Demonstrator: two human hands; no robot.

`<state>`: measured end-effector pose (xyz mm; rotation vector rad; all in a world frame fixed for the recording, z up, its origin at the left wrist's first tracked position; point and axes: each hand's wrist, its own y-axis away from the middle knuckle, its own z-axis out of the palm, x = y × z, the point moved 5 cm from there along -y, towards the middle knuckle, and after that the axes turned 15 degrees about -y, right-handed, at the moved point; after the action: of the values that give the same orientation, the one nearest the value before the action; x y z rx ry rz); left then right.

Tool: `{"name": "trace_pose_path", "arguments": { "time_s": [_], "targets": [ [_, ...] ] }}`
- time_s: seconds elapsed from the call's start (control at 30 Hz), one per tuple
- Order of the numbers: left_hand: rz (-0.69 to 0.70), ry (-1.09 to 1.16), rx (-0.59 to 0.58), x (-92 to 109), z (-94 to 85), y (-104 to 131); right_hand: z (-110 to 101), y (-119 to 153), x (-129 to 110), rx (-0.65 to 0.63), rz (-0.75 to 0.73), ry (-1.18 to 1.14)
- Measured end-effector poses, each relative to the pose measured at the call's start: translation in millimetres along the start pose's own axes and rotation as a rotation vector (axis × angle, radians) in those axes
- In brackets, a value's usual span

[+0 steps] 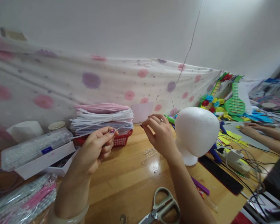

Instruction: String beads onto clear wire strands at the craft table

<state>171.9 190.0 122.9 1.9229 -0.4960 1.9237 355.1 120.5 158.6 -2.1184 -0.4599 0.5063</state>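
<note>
A thin pale cord [137, 123] runs between my two hands above the wooden table. My left hand [100, 144] pinches one end of it between thumb and forefinger, the other fingers curled in. The other end is held in the fingertips of my right hand [158, 133], which wears a ring. Below the right hand lies a small loose bundle of similar cord [149, 154]. Just right of that hand stands a white foam head [196, 130]. Scissors [164, 207] with grey-beige handles lie near the front, beside my right forearm.
Behind my left hand, a red basket [122, 139] carries stacked white and pink strips [102, 115]. A clear bead box [37, 149] sits at left. At right are a black phone-like slab [220, 174], a power strip [238, 161] with tangled cables, and another person's hands [248, 129].
</note>
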Motion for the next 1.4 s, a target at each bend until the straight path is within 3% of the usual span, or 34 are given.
{"name": "trace_pose_path", "arguments": {
  "time_s": [0.13,0.23,0.57,0.8,1.0,1.2,1.4],
  "targets": [
    [-0.016,-0.125,-0.05,-2.9,4.6,0.1,9.7,4.4,10.7,-0.226,0.256,-0.408],
    [-0.015,-0.191,-0.079,-3.2,5.8,-0.1,15.1,8.0,9.2,-0.359,0.308,-0.582],
    [0.03,-0.38,-0.13,-3.8,-5.7,-4.2,15.1,11.1,9.9,-0.428,0.437,-0.838],
    [-0.034,-0.198,-0.229,-14.6,-10.1,-10.0,15.0,11.6,25.4,-0.352,0.51,-1.066],
    [-0.055,0.024,-0.342,-23.2,-7.2,-20.8,24.9,11.6,45.8,-0.224,0.695,-1.2],
    [-0.031,0.165,-0.381,-23.0,-6.5,-24.7,26.9,9.1,47.6,-0.133,0.783,-1.272],
    [-0.023,0.296,-0.417,-22.7,-5.3,-25.2,28.7,11.1,47.7,-0.169,0.837,-1.42]
  ]
}}
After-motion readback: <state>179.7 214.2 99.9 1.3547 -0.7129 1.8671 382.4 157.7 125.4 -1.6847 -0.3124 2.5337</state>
